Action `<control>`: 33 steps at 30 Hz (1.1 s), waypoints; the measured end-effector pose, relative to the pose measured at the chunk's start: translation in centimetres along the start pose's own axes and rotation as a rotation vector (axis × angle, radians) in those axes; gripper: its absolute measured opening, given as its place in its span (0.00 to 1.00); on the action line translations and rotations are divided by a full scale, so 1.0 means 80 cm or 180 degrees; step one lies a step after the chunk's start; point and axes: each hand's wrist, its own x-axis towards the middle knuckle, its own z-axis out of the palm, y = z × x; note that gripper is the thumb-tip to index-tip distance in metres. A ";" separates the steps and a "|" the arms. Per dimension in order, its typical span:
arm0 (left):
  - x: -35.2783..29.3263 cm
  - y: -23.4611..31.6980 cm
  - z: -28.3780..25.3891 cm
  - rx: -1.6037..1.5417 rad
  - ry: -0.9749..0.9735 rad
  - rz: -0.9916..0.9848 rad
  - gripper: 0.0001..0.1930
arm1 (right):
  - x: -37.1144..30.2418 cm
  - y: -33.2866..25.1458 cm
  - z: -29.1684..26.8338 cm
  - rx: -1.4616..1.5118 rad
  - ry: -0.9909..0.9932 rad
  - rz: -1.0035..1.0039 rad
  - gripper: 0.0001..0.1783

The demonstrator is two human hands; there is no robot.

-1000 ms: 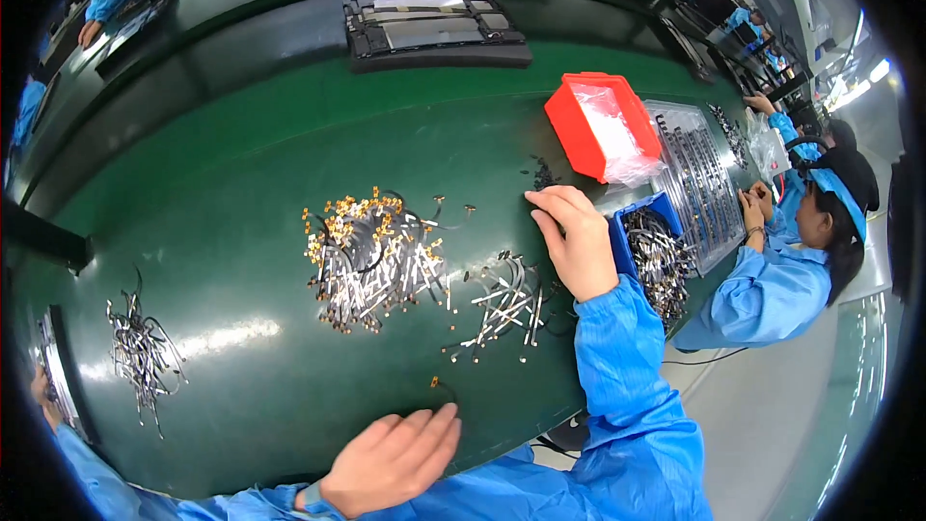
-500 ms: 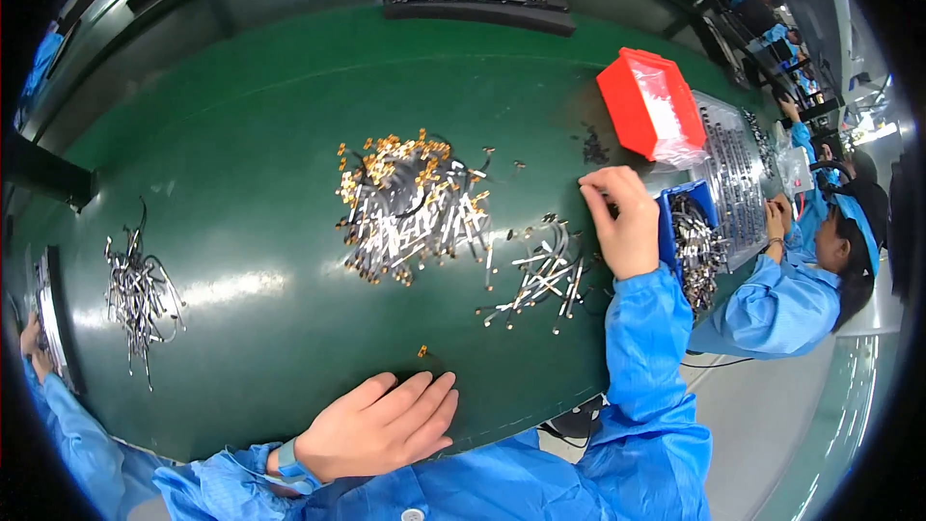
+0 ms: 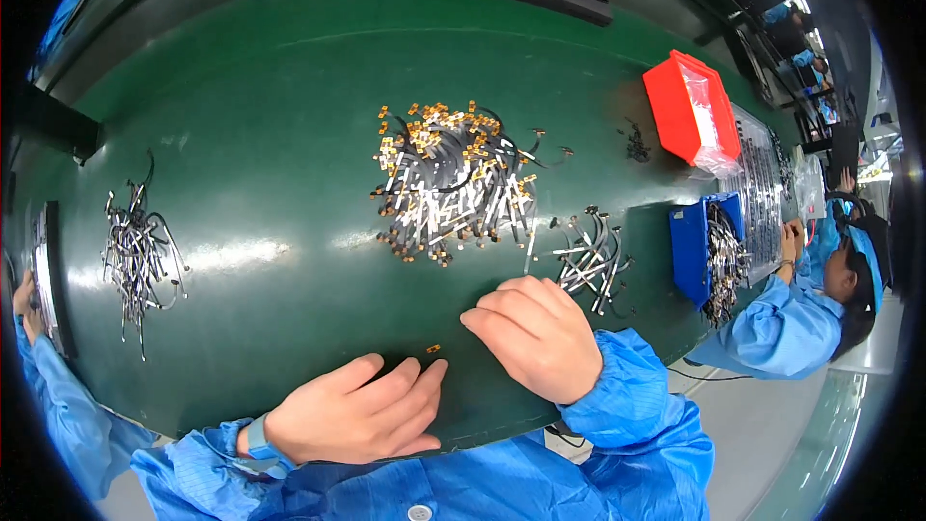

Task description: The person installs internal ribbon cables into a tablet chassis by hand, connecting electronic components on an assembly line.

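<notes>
My left hand (image 3: 357, 410) lies on the green table by its near edge, fingers stretched out and slightly apart. Just beyond its fingertips is a small gold connector (image 3: 433, 348), seemingly the end of a flex cable; the remainder is hard to see. To the right, my right hand (image 3: 540, 338) is held over the table with curled fingers, closed; anything in the pinch is hidden. Past it lies a loose group of short black-and-silver flex cables (image 3: 593, 260). A larger heap of flex cables (image 3: 449, 188) with gold ends spreads over the table's middle.
Another cable pile (image 3: 143, 251) lies at left. On the right stand a red bin (image 3: 670, 116) with clear plastic, a blue bin (image 3: 687, 256) of metallic parts, and a clear tray (image 3: 757, 193). Small black pieces (image 3: 635, 143) lie nearby. A co-worker (image 3: 801, 309) sits at right.
My right hand has come left and nearer, from beside the bins to near my left hand. My left hand stays by the connector. The view has shifted slightly.
</notes>
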 end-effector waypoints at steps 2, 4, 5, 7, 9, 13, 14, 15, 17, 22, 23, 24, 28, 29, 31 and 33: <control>-0.002 -0.004 -0.008 -0.0069 -0.0067 -0.0009 0.21 | 0.001 0.002 -0.003 0.0479 0.0102 0.0219 0.13; -0.008 -0.002 -0.011 -0.0136 -0.0147 -0.0034 0.21 | 0.006 -0.001 -0.019 0.0624 0.0156 0.0437 0.13; -0.011 0.001 -0.010 -0.0047 -0.0045 -0.0094 0.21 | 0.007 -0.002 -0.025 0.0746 0.0235 0.0672 0.13; -0.014 0.005 -0.009 0.0028 0.0067 -0.0149 0.22 | 0.008 -0.002 -0.029 0.0701 0.0251 0.0752 0.13; -0.018 0.009 -0.009 0.0076 0.0091 -0.0227 0.23 | 0.011 -0.002 -0.030 0.0595 0.0111 0.0723 0.13; -0.017 0.010 0.000 0.0157 0.0178 -0.0262 0.22 | 0.011 -0.002 -0.006 0.0540 -0.0095 0.0468 0.11; -0.017 0.008 0.001 0.0157 0.0155 -0.0253 0.22 | 0.009 -0.002 -0.002 0.0491 -0.0082 0.0482 0.12; -0.017 0.008 0.002 0.0169 0.0126 -0.0255 0.22 | 0.009 -0.002 0.001 0.0502 -0.0082 0.0471 0.12; -0.018 0.010 0.004 0.0170 0.0130 -0.0289 0.22 | 0.010 -0.004 0.004 0.0509 -0.0018 0.0469 0.12; -0.018 0.008 0.006 0.0104 0.0121 -0.0310 0.22 | 0.007 -0.012 0.010 0.0122 -0.0003 0.0451 0.11; -0.018 0.008 0.007 0.0092 0.0134 -0.0317 0.21 | 0.006 -0.016 0.010 -0.0076 -0.0093 0.0599 0.11; -0.018 0.007 0.008 0.0072 0.0165 -0.0308 0.21 | 0.005 -0.020 0.011 -0.0088 -0.0095 0.0607 0.11; -0.020 0.005 0.009 0.0055 0.0166 -0.0300 0.21 | 0.012 -0.024 -0.003 0.0104 -0.0297 0.1068 0.12; -0.021 0.005 0.009 0.0059 0.0154 -0.0295 0.21 | 0.014 -0.019 -0.010 0.0530 -0.0254 0.1184 0.12; -0.020 0.005 0.010 0.0051 0.0172 -0.0277 0.20 | 0.014 -0.002 -0.023 0.0423 -0.0237 0.0839 0.14; -0.021 0.005 0.009 0.0065 0.0169 -0.0264 0.20 | 0.018 0.007 -0.028 0.0177 -0.0483 -0.0068 0.15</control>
